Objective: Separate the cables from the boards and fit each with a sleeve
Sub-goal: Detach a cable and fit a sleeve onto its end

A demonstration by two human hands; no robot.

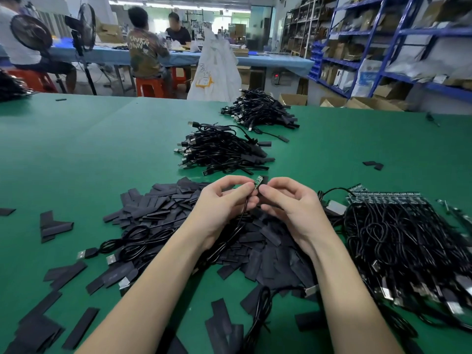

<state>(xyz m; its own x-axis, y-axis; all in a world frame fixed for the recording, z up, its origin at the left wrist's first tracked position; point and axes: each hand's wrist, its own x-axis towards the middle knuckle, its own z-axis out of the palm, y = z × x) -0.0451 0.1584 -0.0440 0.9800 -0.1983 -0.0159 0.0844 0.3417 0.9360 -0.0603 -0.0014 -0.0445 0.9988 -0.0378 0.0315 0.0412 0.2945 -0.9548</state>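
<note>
Here small board point(258, 181) pinched between left hand point(224, 200), right hand point(293, 203)

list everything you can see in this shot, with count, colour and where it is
small green circuit board with black cable: one, held up between both hands at centre
flat black sleeve pieces: a large heap, too many to count, under the hands, with strays to the left and near edge
piles of sleeved black USB cables: two, on the table beyond the hands, the second farther back
bundle of black cables on green board strips: one, right side
green table mat: one, covers the bench
white sack: one, behind the table
blue shelving racks: several, far right
seated people: three, background benches
left hand: fingers pinch the cable
right hand: fingers curled beside the board
</note>
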